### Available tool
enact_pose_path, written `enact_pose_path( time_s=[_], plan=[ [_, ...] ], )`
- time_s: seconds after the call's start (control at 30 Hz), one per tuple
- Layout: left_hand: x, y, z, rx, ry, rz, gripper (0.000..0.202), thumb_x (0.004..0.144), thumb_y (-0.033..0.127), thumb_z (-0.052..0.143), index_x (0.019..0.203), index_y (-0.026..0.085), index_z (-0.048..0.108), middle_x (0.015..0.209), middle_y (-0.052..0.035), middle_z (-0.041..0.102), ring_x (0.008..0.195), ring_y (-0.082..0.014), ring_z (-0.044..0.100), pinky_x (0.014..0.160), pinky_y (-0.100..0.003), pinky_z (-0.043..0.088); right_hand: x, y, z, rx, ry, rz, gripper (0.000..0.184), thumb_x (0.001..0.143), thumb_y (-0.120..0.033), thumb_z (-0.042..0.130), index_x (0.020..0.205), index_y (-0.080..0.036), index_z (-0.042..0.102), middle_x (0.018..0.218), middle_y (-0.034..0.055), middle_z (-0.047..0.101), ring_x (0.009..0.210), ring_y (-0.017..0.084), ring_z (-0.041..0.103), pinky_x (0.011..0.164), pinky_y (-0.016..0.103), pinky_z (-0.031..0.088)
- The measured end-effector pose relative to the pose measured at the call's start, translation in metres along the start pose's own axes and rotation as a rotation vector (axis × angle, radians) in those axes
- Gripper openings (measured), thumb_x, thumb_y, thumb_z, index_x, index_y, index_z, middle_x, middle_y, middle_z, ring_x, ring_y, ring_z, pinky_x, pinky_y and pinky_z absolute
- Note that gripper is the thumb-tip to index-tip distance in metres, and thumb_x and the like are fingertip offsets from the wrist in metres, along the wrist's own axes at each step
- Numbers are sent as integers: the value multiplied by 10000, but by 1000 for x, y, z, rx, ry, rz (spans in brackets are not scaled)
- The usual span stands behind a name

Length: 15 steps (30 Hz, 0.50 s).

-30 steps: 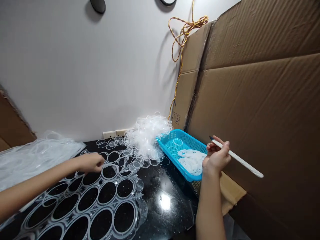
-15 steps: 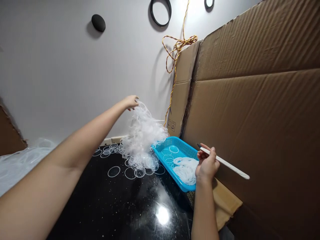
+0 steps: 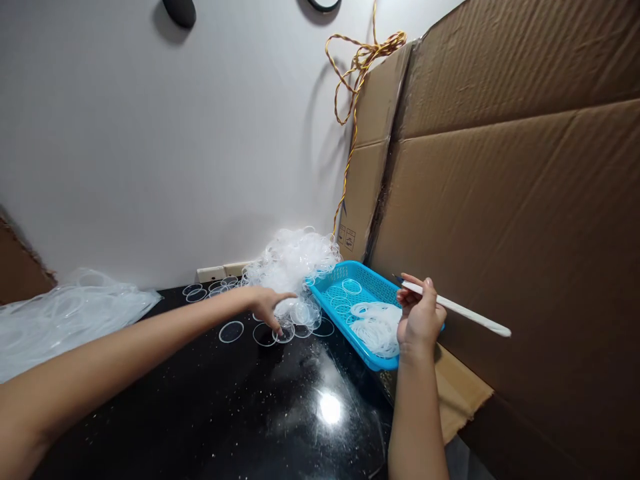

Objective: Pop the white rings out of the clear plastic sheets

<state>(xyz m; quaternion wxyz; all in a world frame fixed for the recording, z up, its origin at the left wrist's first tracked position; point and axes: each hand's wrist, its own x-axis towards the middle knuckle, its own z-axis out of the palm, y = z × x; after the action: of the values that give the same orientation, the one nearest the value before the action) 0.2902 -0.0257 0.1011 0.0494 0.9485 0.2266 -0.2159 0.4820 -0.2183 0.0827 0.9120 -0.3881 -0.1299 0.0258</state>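
**Left hand [image 3: 270,307] dropping to the ring pile [image 3: 293,260], right hand [image 3: 419,320] keeping its knife [image 3: 460,308]**

The left hand is no longer lifting a tuft of rings high against the wall [image 3: 150,133], as it was half a second ago. It is now reaching low at the front of the pile, spread wide, with its fingertips [image 3: 287,295] hovering over the clear rings and no grip showing. The pile is sitting lower and rounder now, towards the back edge of the black surface [image 3: 200,407], just beside the blue basket [image 3: 350,275]. A few loose rings [image 3: 231,331] are lying flat just in front of it. The right hand is still pinching the knife in the same narrow grip, its dark tip showing by the fingers and its white handle pointing out towards the cardboard [image 3: 500,220]. That hand is staying over the right end of the basket, which is holding a heap of white rings [image 3: 376,330] near the surface's right edge. A bundle of clear rings [image 3: 65,313] is lying at the left edge, and a twisted yellow cord [image 3: 365,63] is hanging above the cardboard.
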Motion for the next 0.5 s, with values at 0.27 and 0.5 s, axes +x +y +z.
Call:
enact_pose_path(
  time_s=[0.27, 0.5],
  plan=[
    [44, -3, 35, 63, 203, -53, 321, 846, 326, 497, 1126, 170, 497, 1116, -79, 540, 923, -192, 559, 775, -404, 478, -1, 2, -1, -29, -21, 7, 338, 661, -453, 593, 637, -120, 643, 497, -17, 564, 437, 50, 456, 421, 172, 349],
    [72, -42, 27, 10, 386, -214, 294, 849, 315, 493, 1110, 181, 509, 1135, -77, 531, 941, -191, 551, 786, -398, 476, -3, 0, 1, -17, -18, 17, 325, 647, -435, 592, 636, -116, 653, 500, -14, 568, 437, 52, 449, 415, 176, 334]
  ],
)
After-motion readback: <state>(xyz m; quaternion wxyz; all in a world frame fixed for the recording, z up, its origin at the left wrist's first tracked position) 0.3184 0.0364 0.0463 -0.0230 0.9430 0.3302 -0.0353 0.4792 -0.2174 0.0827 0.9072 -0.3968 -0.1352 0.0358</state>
